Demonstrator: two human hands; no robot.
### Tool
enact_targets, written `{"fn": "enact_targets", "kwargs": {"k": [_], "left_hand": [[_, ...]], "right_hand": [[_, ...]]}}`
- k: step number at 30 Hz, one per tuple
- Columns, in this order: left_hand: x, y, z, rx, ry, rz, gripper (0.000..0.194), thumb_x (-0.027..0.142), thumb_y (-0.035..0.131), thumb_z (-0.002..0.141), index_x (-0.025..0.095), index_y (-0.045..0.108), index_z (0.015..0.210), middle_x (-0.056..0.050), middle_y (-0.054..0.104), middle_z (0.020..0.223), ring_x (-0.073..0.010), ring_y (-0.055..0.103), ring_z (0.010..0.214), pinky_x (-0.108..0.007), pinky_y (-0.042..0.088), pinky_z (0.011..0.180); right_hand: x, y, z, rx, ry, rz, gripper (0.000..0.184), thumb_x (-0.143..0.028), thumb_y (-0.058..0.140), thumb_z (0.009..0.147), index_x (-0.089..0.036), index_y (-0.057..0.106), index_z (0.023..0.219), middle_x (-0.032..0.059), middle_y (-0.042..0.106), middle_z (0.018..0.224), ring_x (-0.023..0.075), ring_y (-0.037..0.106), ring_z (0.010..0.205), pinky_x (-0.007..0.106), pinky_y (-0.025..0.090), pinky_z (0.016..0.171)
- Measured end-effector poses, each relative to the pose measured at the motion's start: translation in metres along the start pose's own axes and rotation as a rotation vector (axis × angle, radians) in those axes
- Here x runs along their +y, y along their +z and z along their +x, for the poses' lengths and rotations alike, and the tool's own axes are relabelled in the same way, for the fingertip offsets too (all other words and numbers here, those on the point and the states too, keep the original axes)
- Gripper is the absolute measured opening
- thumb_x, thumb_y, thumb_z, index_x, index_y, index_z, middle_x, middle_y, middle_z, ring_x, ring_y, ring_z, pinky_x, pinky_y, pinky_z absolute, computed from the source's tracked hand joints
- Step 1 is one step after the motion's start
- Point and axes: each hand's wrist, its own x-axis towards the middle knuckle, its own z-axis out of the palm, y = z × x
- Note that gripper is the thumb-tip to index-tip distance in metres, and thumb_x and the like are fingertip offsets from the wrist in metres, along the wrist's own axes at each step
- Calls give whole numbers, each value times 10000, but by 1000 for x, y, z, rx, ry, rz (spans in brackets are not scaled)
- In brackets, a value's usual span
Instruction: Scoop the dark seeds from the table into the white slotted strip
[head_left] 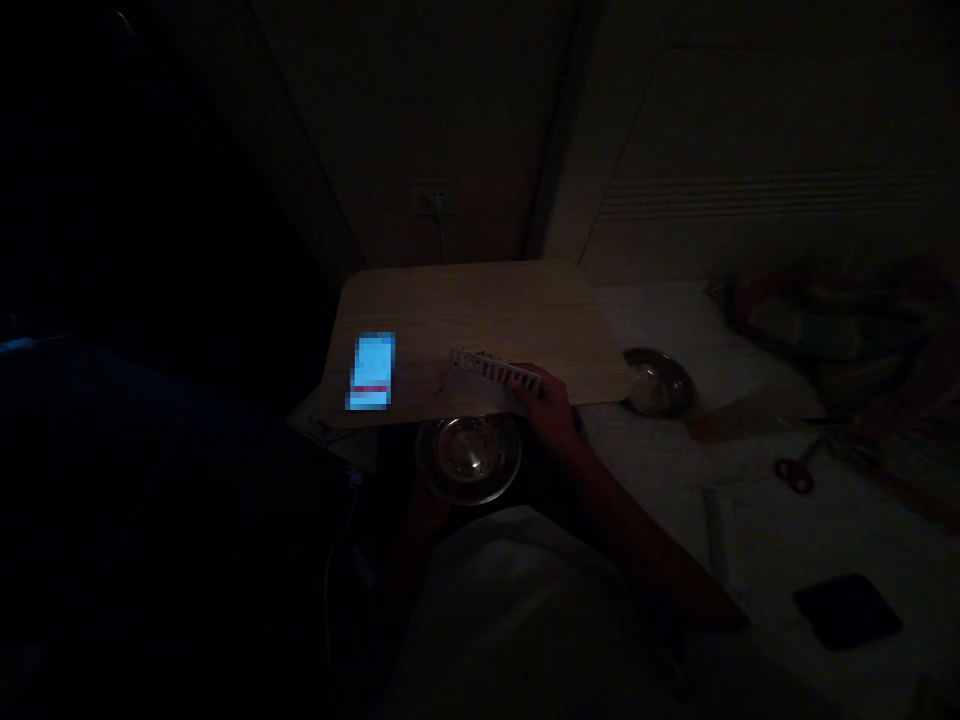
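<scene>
My right hand is closed on the right end of a pale strip with a row of dark slots; its exact kind is hard to tell in the dark. The strip is tilted over the near edge of a small wooden table. Small dark bits lie on the wood beside it. Below the table edge, a round shiny metal dish with small bits inside sits over my lap. My left hand is at the dish's lower left rim, seemingly gripping it, with its fingers mostly lost in shadow.
A lit phone lies on the table's left part. Right of the table, a second metal bowl rests on white bedding, with red-handled scissors and a dark flat object farther right. A white cable hangs at the left.
</scene>
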Motion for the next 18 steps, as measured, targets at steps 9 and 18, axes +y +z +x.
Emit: {"fn": "enact_targets", "kwargs": {"k": [9,18], "left_hand": [[-7,-1,2,-48,92,64,555,246,618,798,261,483,1337,3,453,1392,-220,355,1316,-336,255,1115],[4,0,1,-13,92,152,678,173,727,680,310,507,1307,33,475,1372,-218,363,1311,-340,253,1117]], "right_hand": [[-1,4,1,-36,-19,0,225,-334,610,771,-204,677,942,36,695,913,184,625,820,315,487,741],[-3,9,1,-65,-35,-14,222,-335,603,779,-219,685,950,26,703,925,183,632,841,318,489,763]]}}
